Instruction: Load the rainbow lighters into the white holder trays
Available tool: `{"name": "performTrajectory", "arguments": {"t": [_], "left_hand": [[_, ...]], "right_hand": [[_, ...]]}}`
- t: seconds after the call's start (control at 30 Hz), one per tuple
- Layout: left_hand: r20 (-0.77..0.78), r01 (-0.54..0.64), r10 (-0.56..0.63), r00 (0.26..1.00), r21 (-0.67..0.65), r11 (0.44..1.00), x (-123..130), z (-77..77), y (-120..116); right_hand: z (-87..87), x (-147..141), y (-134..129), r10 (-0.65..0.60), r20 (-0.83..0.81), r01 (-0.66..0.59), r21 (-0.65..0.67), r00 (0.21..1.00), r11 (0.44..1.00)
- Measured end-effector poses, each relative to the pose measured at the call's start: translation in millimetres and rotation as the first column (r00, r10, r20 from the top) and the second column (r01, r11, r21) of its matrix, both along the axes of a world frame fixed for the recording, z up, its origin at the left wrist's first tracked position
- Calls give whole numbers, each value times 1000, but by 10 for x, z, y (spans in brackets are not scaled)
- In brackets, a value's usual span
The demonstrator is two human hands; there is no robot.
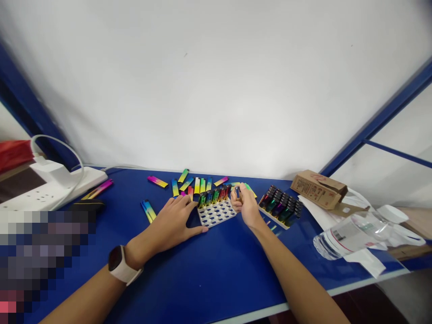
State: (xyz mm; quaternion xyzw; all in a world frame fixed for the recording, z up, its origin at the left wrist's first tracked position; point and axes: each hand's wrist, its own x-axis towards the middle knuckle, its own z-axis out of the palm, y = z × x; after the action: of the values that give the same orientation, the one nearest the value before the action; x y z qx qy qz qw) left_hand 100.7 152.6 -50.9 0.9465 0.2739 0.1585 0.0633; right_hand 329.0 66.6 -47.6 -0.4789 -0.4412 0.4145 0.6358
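Observation:
A white tray (218, 214) with rows of holes lies on the blue table. Several colourful lighters (215, 195) stand upright along its back rows, while the front holes are bare. My left hand (173, 220) rests flat at the tray's left side, fingers apart and thumb by its front corner. Beyond those fingers, loose lighters (197, 185) lie scattered. My right hand (248, 204) is closed around a lighter (237, 192) at the tray's right edge; its top end shows and the fingers hide the rest.
A filled tray of upright lighters (281, 204) stands to the right. Beyond it are a torn cardboard box (315, 189) and a clear plastic bottle (354, 234) on its side. A white power strip (43, 195) with a plugged-in cable occupies the left. A white wall backs the table.

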Motion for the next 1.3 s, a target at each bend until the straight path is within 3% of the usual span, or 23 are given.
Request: {"name": "performTrajectory", "arguments": {"t": [0.3,0.47,0.6,0.73,0.8,1.0,1.3], "left_hand": [[13,-19,19,1000,-20,1000,-3,-17,-3],[8,-2,2,1000,2,1000,0,-11,-5],[-41,-11,10,999,-19,1000,9,29,-23],[-44,5,-6,999,-33,999,7,39,-36],[-41,9,-10,999,-33,999,2,30,-43],[18,54,-53,998,-63,997,-5,59,-79],[-6,63,-64,998,-75,995,9,105,-98]], "right_hand": [[9,10,-14,52,80,-50,-27,995,998],[3,-13,-35,74,244,-78,7,967,997],[55,-42,-98,28,445,-70,77,895,995],[154,-101,-143,-147,614,-3,236,776,972],[168,-132,-146,-154,622,-15,257,767,966],[55,-222,-113,-47,540,-93,229,840,969],[-15,-263,-86,-8,498,-76,148,867,986]]}}
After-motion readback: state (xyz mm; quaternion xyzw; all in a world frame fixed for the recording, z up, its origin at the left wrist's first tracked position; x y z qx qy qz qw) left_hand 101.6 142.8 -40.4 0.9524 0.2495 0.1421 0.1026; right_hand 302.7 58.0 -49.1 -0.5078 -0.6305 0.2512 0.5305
